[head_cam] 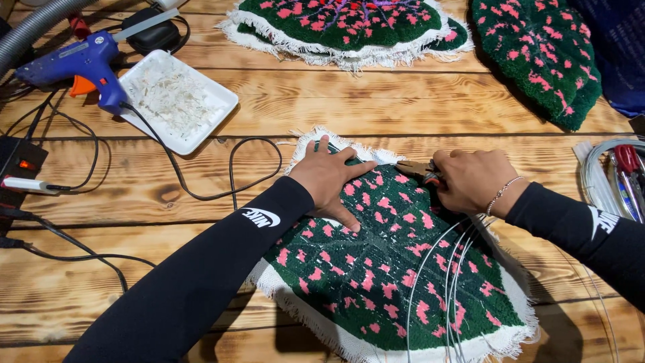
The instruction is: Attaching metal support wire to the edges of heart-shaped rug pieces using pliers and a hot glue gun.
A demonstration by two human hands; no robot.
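A: Well, our left hand (pixel 329 178) lies flat, fingers spread, palm down on the rug (pixel 376 269), holding nothing and just pinning its upper edge to the table (pixel 376 107). Our right hand (pixel 470 180) is curled closed around pliers (pixel 415 169), whose tips point left along the rug's white fringe, close to our left fingertips.

B: That closeness is what we'd worry about. If the pliers slip, we judge they could nip a left finger, since the two hands nearly meet there.

A: And the wires (pixel 443 269) run from under our right hand down across the rug toward us. They look springy; if we let go, they might whip up or snag the pile.

B: Poses, then: both forearms in black sleeves reach in from the near edge, the left coming diagonally from the lower left, the right bent in from the right, wrist cocked, a bracelet on it.

A: Further out, a blue glue gun (pixel 84 64) rests by a white tray (pixel 176 99) at upper left, its cord (pixel 201 195) looping near our left arm. We could drag it with an elbow.

B: Two more rugs (pixel 537 54) lie at the far edge.
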